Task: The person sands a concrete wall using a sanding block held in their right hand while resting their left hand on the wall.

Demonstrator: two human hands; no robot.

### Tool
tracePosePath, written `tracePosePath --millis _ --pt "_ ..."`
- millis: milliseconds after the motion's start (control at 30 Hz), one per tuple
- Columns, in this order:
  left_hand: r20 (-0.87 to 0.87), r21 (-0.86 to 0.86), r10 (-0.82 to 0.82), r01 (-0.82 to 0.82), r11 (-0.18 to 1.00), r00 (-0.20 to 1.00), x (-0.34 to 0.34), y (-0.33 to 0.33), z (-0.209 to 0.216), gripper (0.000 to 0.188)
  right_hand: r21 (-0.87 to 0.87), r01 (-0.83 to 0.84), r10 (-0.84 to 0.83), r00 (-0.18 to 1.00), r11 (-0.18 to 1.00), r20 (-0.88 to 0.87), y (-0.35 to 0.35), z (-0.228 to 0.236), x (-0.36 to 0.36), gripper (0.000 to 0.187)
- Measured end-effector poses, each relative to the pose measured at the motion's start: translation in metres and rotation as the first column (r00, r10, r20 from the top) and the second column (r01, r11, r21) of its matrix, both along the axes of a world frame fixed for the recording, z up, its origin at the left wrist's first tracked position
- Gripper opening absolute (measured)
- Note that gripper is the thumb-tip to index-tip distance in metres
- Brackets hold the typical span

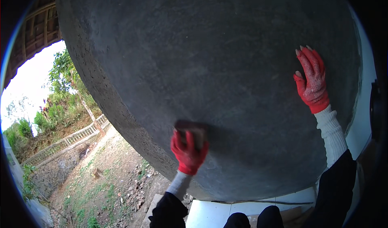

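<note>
A broad, dark grey plastered wall [226,66] fills most of the head view, bowed by the lens. Gripped against its lower part is a brownish rectangular block [198,132], a little blurred; whether it is a sponge, a float or a sanding block I cannot tell. My left hand [188,153], in a red-coated glove with a pale cuff, wraps its fingers round this block. Higher up and to the right, my right hand [312,80] rests on the wall with fingers stretched out and nothing in them. Its red glove is dusted with pale powder, and bare fingertips poke through.
A rough wall edge [109,98] runs down the left, with a stony, grassy slope [97,167] beyond it. White floor tiles [210,214] lie below, where a thin stick [262,203] borders the wall. Roof tiles [38,30] overhang at upper left.
</note>
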State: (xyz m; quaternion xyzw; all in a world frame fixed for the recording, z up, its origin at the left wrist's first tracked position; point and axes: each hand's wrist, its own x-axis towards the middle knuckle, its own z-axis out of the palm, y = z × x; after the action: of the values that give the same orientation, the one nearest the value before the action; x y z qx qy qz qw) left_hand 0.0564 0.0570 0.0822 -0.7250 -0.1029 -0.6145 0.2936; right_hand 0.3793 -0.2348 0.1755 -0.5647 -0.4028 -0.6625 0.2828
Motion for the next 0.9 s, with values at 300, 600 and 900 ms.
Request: tracePosePath --millis 300,600,900 --pt "0.394 -0.307 -0.043 0.175 0.935 0.918 0.03 0.036 0.255 0.087 0.047 0.0 0.001 1.0 0.999 -0.026 0.001 0.001 -0.001 0.051" --pt "-0.187 0.071 -0.119 0.135 0.988 0.975 0.03 -0.049 -0.006 0.076 0.036 -0.006 0.006 1.0 0.999 -0.003 0.001 0.002 -0.001 0.052" --pt "0.364 -0.134 -0.065 0.121 0.984 0.929 0.073 -0.003 0.277 0.078 0.064 0.053 -0.049 0.998 0.997 -0.05 0.002 -0.002 -0.003 0.053"
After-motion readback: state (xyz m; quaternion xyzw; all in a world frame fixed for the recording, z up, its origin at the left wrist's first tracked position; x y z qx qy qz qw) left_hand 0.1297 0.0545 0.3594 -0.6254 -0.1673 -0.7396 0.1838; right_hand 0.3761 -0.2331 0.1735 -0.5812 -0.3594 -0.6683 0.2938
